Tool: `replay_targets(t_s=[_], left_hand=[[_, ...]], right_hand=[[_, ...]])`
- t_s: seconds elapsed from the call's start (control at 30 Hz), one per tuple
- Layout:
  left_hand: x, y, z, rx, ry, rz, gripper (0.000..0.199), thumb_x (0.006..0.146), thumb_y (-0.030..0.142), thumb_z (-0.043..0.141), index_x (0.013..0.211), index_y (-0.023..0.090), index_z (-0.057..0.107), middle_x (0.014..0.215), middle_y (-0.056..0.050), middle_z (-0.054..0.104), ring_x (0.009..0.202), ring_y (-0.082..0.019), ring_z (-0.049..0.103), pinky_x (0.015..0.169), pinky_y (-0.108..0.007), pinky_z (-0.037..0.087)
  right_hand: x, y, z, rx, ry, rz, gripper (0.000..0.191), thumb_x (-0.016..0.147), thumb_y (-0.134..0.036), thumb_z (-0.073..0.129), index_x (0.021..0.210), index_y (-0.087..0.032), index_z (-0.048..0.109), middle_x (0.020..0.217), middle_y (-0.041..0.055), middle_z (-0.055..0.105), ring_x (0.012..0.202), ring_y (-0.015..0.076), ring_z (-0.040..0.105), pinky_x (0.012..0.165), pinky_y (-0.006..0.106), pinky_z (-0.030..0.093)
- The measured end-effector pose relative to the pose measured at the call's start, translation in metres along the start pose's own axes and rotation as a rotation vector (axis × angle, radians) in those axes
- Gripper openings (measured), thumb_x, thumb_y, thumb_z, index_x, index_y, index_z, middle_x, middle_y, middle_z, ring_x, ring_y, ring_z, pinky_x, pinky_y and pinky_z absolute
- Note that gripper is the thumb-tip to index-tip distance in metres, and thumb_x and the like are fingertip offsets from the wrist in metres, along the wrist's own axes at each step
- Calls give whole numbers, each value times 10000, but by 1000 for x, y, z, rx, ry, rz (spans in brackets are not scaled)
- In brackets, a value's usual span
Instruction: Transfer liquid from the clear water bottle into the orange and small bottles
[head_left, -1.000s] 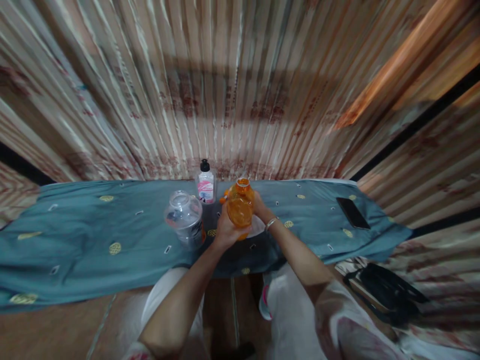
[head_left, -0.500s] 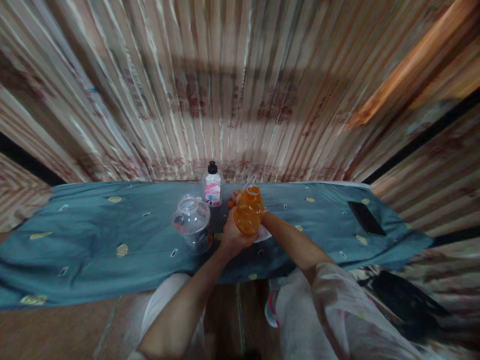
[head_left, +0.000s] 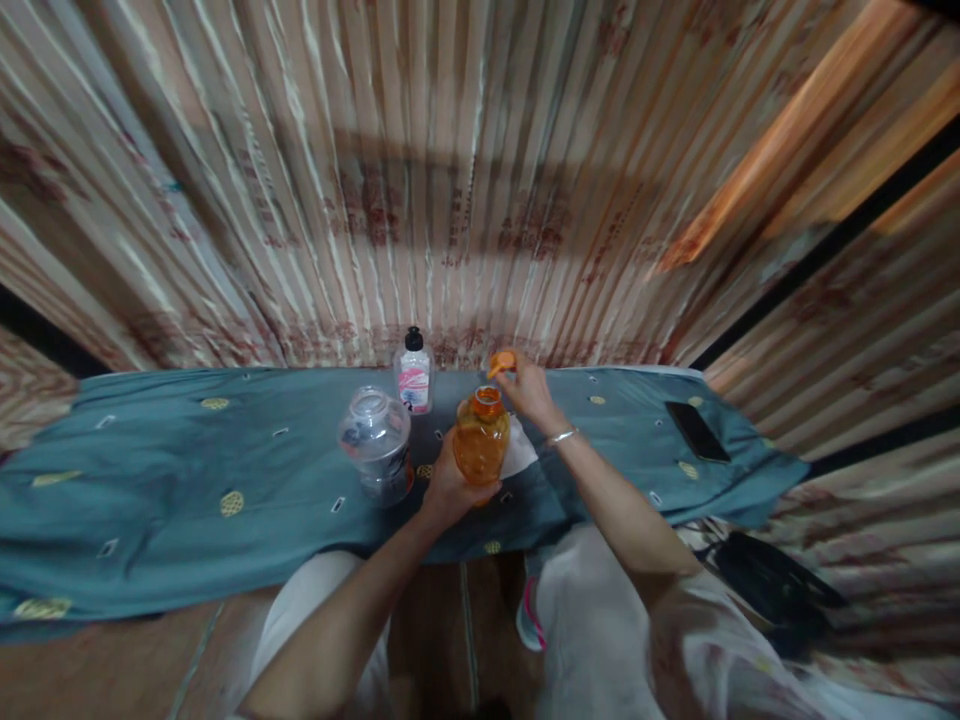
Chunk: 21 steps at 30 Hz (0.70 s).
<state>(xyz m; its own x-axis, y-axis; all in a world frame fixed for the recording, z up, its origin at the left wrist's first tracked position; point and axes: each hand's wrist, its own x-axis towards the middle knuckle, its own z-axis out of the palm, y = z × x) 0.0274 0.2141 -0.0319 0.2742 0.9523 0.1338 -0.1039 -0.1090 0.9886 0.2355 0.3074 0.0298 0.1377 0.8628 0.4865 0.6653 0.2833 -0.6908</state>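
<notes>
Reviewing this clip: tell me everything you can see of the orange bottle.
The orange bottle is see-through and shiny, apparently plastic, with a rounded body and a short, narrower neck. Its mouth is uncovered; the pictures don't settle what is inside. It stands roughly upright, neck up, over the blue-green cloth; whether its base touches down is unclear. The left hand grips its lower body. The right hand holds an orange cap just above the mouth.

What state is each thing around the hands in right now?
Orange bottle: uncapped, held by the left hand
Orange cap: off, held by the right hand
Clear jar: standing, no lid visible
Small bottle: standing, black cap on
Phone: lying flat, screen dark
White sheet: partly hidden by the orange bottle
</notes>
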Motion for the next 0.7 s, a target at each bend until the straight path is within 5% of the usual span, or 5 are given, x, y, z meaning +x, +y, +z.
replay_targets(t_s=[0.27,0.53,0.7], left_hand=[[3,-3,0,123,17,25,783,449,179,956,1133,228,576,1213,-104,700,1211,-374,662,1115,-548,463],[6,-1,0,141,3,35,826,460,211,959,1202,239,597,1162,-72,714,1177,-371,679,1082,-536,479],[5,2,0,134,6,38,820,454,198,953,1198,235,609,1217,-81,702,1215,-373,660,1120,-528,452]], right_hand=[[-31,-6,-109,544,408,213,396,709,-554,866,802,-251,630,704,-66,686,725,138,708,819,318,652],[-93,-24,-162,1016,562,460,172,790,-242,877,811,-217,708,783,-35,789,769,117,789,794,232,698],[-115,-33,-186,1085,575,504,141,827,-188,855,832,-216,716,781,-40,798,774,124,807,794,225,702]])
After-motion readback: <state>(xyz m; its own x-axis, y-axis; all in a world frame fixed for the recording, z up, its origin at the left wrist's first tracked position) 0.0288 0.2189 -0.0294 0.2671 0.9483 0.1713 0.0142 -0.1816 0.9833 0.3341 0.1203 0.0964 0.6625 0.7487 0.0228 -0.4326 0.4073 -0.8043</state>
